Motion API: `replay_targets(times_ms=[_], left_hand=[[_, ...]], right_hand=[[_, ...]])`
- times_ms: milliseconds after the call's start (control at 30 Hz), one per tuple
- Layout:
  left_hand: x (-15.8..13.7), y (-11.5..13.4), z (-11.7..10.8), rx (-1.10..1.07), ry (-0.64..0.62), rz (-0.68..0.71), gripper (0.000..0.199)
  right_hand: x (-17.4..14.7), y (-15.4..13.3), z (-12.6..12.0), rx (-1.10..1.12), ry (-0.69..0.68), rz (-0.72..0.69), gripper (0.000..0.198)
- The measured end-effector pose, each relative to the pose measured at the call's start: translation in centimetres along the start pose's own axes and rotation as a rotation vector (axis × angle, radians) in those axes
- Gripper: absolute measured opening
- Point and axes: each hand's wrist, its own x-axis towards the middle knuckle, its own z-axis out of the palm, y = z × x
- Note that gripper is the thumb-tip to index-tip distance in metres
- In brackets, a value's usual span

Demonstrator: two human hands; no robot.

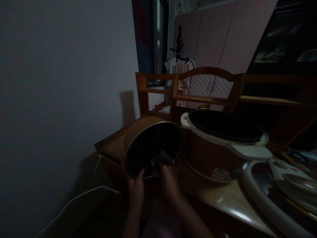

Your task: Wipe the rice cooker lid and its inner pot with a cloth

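A round inner pot (141, 127), tan outside and dark inside, is tilted with its mouth facing me at the table's left end. My left hand (135, 185) grips its lower left rim, thumb over the edge and fingers along the outer wall. Bunched in my right hand (167, 173) is a pale, thin cloth or tissue (162, 159), at the lower right of the pot's mouth. Dim light hides whether the cloth presses on the inner wall. Just right of the pot stands a large electric cooker body (208, 155) with white handles and a dark interior.
A lid with a pale rim (252, 185) lies at the right on the wooden table (218, 200). Behind rises a wooden shelf rack (208, 71). A white cable (81, 191) hangs at the left near the wall (66, 82). Clothes (182, 67) hang farther back.
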Motion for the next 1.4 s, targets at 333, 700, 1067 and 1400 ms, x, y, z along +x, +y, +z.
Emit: replay_targets(times_ms=[333, 700, 1067, 1400], left_hand=[[-0.1, 4.0, -0.4, -0.083, 0.053, 0.081, 0.066], [0.4, 8.5, -2.3, 0.028, 0.024, 0.233, 0.074], [0.2, 9.1, -2.5, 0.264, -0.007, 0.194, 0.069], [0.0, 5.3, -1.3, 0.190, -0.026, 0.281, 0.080]], right_hand=[[-0.4, -2.0, 1.9, 0.182, -0.081, -0.094, 0.018], [-0.9, -4.8, 3.1, 0.335, -0.155, -0.270, 0.020], [-1.0, -5.1, 1.3, 0.417, -0.179, -0.264, 0.026], [-0.8, -3.7, 1.2, 0.449, -0.170, -0.229, 0.027]])
